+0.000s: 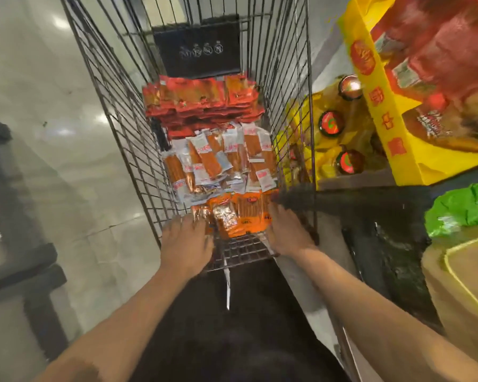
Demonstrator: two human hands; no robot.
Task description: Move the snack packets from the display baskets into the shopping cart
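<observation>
Pale shop floor framed a wire shopping cart (pixel 116 114) pulled up beside stocked display baskets (pixel 398 150).

Both hands reached into the near end of the cart, the left hand (pixel 186 244) and right hand (pixel 286 232) bracketing a bundle of orange packets (pixel 240 213); blur hid whether the fingers gripped or merely steadied it, apparently settling it in place. Beyond lay white-and-orange packets (pixel 221 158), then a red stack (pixel 202 100), seemingly sorted by kind.
</observation>
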